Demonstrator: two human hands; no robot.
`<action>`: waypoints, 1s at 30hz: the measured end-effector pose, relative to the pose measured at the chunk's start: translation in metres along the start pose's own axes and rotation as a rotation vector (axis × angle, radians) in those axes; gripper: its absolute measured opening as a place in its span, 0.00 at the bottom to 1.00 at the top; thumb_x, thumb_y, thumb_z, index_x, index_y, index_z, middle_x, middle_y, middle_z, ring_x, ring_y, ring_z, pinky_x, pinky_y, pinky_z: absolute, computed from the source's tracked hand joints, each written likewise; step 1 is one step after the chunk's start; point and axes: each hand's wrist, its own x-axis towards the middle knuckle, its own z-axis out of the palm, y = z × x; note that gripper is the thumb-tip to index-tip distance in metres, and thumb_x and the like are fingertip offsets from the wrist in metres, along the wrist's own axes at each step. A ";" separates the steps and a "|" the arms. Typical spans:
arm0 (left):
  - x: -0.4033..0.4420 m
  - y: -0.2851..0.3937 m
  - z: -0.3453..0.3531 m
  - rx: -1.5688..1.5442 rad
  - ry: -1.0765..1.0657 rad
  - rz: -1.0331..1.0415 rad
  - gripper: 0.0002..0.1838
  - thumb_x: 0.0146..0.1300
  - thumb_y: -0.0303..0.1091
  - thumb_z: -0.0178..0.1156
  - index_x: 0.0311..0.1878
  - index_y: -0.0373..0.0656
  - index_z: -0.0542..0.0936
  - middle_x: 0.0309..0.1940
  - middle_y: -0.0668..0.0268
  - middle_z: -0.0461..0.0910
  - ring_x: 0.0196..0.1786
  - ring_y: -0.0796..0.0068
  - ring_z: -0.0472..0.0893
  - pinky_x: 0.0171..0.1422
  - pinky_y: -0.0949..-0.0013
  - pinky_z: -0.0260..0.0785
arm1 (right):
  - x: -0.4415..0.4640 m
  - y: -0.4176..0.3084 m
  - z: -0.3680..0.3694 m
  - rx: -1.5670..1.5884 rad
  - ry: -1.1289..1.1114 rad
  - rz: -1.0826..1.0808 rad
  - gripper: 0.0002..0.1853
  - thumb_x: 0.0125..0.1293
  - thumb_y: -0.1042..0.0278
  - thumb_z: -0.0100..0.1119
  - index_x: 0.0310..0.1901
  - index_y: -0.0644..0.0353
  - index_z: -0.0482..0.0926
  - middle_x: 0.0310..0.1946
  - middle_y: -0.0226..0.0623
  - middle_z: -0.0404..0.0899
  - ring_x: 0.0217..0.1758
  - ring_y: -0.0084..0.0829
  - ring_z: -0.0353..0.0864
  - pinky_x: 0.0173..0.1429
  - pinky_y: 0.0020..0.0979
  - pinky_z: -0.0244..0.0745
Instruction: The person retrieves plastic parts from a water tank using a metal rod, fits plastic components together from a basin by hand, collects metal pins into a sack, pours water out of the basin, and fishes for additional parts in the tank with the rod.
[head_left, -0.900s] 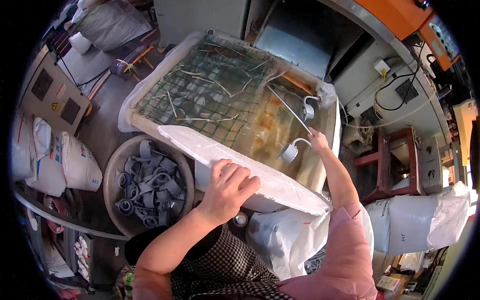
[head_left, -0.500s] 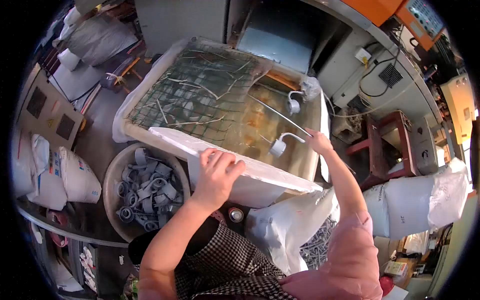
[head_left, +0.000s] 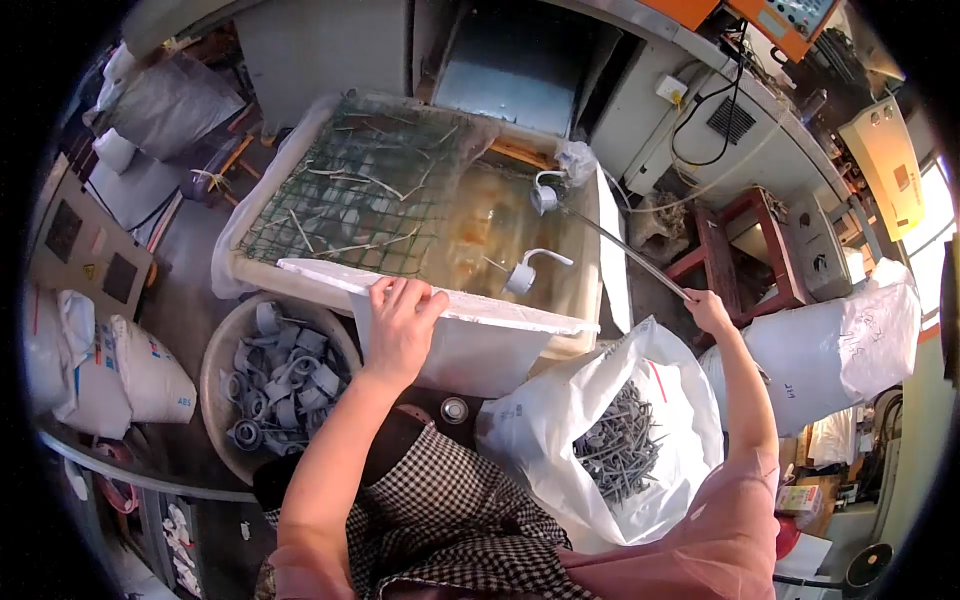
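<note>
My left hand (head_left: 402, 328) is closed over the top edge of a white foam board (head_left: 470, 306) along the near side of a water tub (head_left: 232, 235). In my right hand (head_left: 708, 310) is the end of a long thin metal rod (head_left: 640, 258), held out over the tub's right rim. The rod's far end reaches close to a grey plastic pipe-like part (head_left: 544, 197) with a curved stem by the far right wall; whether they touch I cannot tell. A second such part (head_left: 520, 277) floats nearer the board. Green netting (head_left: 345, 190) with pale strips covers the tub's left half.
Left of me stands a round basin (head_left: 213, 400) holding several grey plastic parts (head_left: 290, 385). An open white sack (head_left: 690, 400) of grey sprue pieces (head_left: 620, 440) is in front. A can (head_left: 454, 410), a red-brown stool (head_left: 715, 255) and filled sacks (head_left: 150, 375) surround the tub.
My right hand has drawn the rod rightward, out past the tub's rim. The far grey part now sits nearer the back corner. My left hand stays on the board, and the view has shifted.
</note>
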 end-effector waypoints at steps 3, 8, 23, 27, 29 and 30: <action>-0.003 -0.002 -0.004 -0.011 0.005 -0.003 0.08 0.47 0.23 0.56 0.33 0.45 0.75 0.29 0.68 0.69 0.37 0.70 0.72 0.54 0.60 0.56 | 0.013 -0.014 0.013 0.003 0.004 -0.038 0.18 0.59 0.63 0.55 0.51 0.52 0.77 0.41 0.53 0.78 0.49 0.44 0.78 0.50 0.36 0.71; -0.010 -0.008 -0.003 -0.065 -0.002 -0.017 0.13 0.41 0.21 0.58 0.33 0.43 0.76 0.30 0.66 0.70 0.38 0.66 0.72 0.54 0.60 0.55 | 0.048 -0.031 0.042 0.036 -0.084 -0.048 0.18 0.58 0.65 0.57 0.51 0.54 0.77 0.29 0.43 0.80 0.32 0.30 0.78 0.40 0.31 0.72; -0.016 -0.026 0.004 -0.097 -0.001 -0.032 0.10 0.43 0.25 0.59 0.32 0.47 0.76 0.30 0.70 0.70 0.38 0.71 0.73 0.55 0.60 0.57 | 0.132 -0.157 0.158 0.156 -0.286 -0.115 0.19 0.59 0.62 0.57 0.52 0.54 0.76 0.41 0.50 0.80 0.45 0.40 0.80 0.51 0.33 0.72; -0.016 -0.025 0.002 -0.101 0.001 -0.031 0.09 0.45 0.25 0.59 0.32 0.47 0.76 0.30 0.71 0.71 0.37 0.72 0.73 0.54 0.60 0.58 | 0.149 -0.202 0.189 0.214 -0.271 -0.202 0.18 0.60 0.63 0.57 0.53 0.52 0.76 0.44 0.47 0.79 0.49 0.42 0.78 0.53 0.35 0.70; -0.018 -0.025 0.003 -0.100 -0.004 -0.034 0.08 0.45 0.26 0.59 0.32 0.46 0.76 0.30 0.71 0.71 0.37 0.72 0.73 0.55 0.60 0.58 | 0.154 -0.223 0.197 0.208 -0.264 -0.212 0.18 0.60 0.63 0.56 0.53 0.52 0.75 0.44 0.47 0.79 0.50 0.42 0.77 0.54 0.35 0.70; -0.017 -0.025 0.004 -0.101 -0.006 -0.030 0.08 0.45 0.26 0.58 0.32 0.46 0.76 0.30 0.71 0.71 0.37 0.72 0.73 0.55 0.60 0.57 | 0.157 -0.228 0.200 0.203 -0.249 -0.217 0.18 0.60 0.63 0.56 0.54 0.51 0.75 0.45 0.47 0.78 0.51 0.42 0.77 0.55 0.35 0.69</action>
